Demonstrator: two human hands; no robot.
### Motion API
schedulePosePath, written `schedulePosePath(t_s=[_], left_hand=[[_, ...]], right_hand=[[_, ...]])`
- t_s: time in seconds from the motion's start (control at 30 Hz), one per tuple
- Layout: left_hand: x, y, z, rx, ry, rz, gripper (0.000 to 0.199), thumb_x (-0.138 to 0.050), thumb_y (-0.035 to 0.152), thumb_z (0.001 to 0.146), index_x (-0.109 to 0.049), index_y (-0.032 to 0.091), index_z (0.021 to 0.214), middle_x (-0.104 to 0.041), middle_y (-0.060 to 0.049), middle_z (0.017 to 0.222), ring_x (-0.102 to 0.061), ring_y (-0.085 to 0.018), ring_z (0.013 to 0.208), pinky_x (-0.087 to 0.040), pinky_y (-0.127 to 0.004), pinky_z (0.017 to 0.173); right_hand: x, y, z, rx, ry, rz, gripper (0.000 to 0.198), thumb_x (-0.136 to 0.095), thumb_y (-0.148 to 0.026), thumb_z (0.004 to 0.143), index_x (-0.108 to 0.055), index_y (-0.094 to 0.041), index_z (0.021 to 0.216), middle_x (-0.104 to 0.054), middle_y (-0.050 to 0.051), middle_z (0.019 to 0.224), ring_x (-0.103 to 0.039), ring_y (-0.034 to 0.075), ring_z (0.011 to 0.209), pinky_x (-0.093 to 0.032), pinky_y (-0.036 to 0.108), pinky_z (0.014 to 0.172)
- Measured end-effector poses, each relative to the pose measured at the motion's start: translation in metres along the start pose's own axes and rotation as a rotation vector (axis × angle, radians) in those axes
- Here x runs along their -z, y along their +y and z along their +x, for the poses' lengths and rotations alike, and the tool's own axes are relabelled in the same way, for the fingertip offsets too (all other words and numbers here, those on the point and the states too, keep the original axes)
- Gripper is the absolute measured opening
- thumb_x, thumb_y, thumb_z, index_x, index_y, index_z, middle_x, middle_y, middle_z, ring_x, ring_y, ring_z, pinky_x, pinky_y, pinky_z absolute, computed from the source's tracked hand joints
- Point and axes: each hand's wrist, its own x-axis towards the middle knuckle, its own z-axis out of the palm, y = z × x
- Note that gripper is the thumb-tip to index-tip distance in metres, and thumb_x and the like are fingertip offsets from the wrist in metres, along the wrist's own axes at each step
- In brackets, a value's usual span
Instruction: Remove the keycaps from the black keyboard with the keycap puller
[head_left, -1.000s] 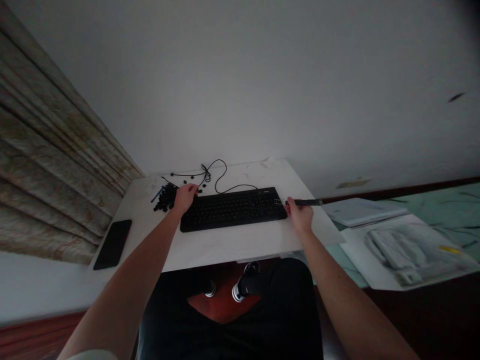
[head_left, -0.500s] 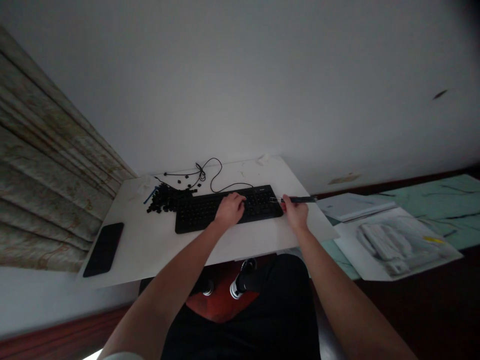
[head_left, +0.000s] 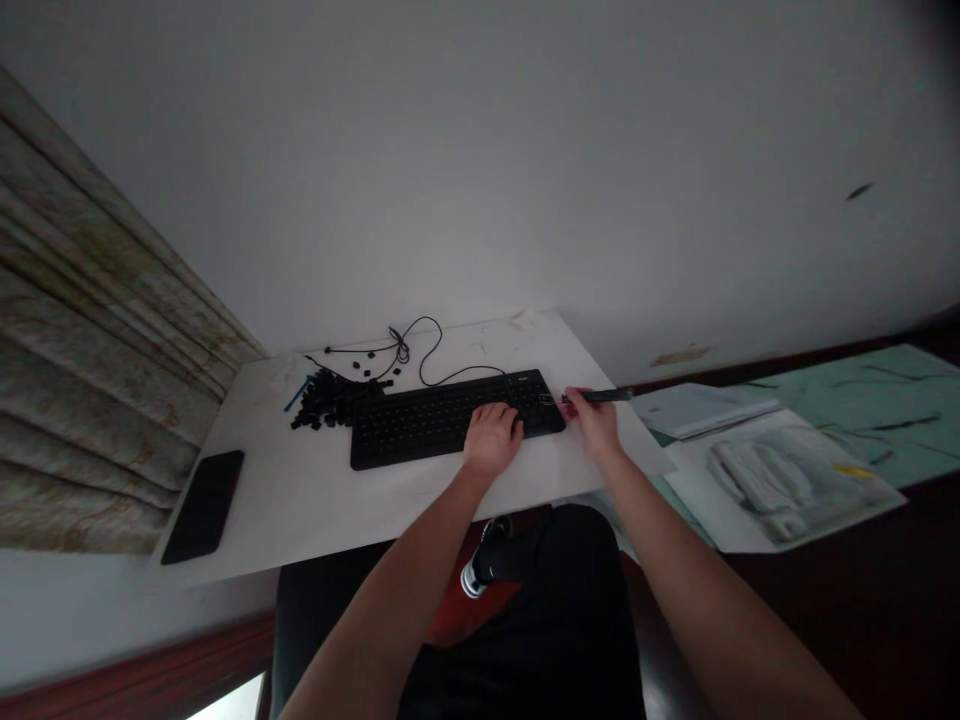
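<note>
A black keyboard (head_left: 420, 422) lies on the white table with many of its keys gone, its right end beside my right hand (head_left: 594, 420). That hand is closed around a keycap puller (head_left: 609, 395), a dark handle whose thin wire prongs reach over the number pad. My left hand (head_left: 493, 436) lies on the right half of the keyboard, fingers laid out over the keys and part of the front edge covered. Just left of the keyboard sits a heap of loose black keycaps (head_left: 326, 398), with a small blue tool (head_left: 298, 393) at its edge.
A black cable (head_left: 439, 345) loops behind the keyboard. Toward the left edge of the white table (head_left: 300, 500) rests a dark phone-like slab (head_left: 202, 505). To the right, papers and a clear plastic bag (head_left: 765, 475) lie on a green marbled surface (head_left: 862, 400). A curtain (head_left: 90, 400) hangs at left.
My left hand has slid right and toward me along the keyboard, nearer the number pad. My right hand keeps the keycap puller in almost the same spot.
</note>
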Motion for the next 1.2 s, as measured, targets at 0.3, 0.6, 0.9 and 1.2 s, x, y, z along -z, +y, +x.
schedulePosePath(t_s=[0.3,0.6,0.9,1.2], left_hand=[[0.002,0.0,0.002,0.001,-0.031,0.011,0.021,-0.052,0.028,0.097,-0.065,0.019,0.111,-0.066,-0.009,0.114,-0.057,-0.024,0.112,-0.043,-0.042,0.101],[-0.001,-0.001,0.003,0.031,-0.025,0.016,0.026,-0.053,0.032,0.097,-0.06,0.019,0.118,-0.066,-0.01,0.113,-0.058,-0.026,0.109,-0.044,-0.043,0.098],[0.0,0.001,0.003,0.012,-0.033,0.045,0.027,-0.051,0.032,0.097,-0.062,0.02,0.119,-0.065,-0.009,0.113,-0.056,-0.026,0.109,-0.043,-0.043,0.097],[0.003,0.007,0.025,0.0,-0.102,0.08,0.024,-0.061,0.04,0.09,-0.068,0.019,0.099,-0.066,-0.011,0.103,-0.055,-0.03,0.107,-0.042,-0.047,0.094]], right_hand=[[-0.017,-0.04,-0.007,0.019,-0.291,-0.239,0.031,-0.079,-0.045,0.073,-0.071,-0.016,0.082,-0.071,0.005,0.062,-0.068,0.02,0.053,-0.055,0.027,0.045],[-0.033,-0.046,-0.014,0.273,-0.381,-0.678,0.02,-0.071,-0.036,0.081,-0.072,-0.019,0.071,-0.067,0.004,0.052,-0.07,0.022,0.053,-0.051,0.025,0.05],[-0.03,-0.045,-0.004,0.098,-0.522,-0.505,0.012,-0.077,-0.03,0.074,-0.074,-0.018,0.074,-0.071,0.004,0.06,-0.068,0.019,0.051,-0.053,0.026,0.049],[-0.026,-0.058,0.01,-0.008,-0.733,-0.42,0.016,-0.082,-0.029,0.064,-0.074,-0.018,0.073,-0.071,0.0,0.061,-0.066,0.016,0.056,-0.053,0.024,0.054]])
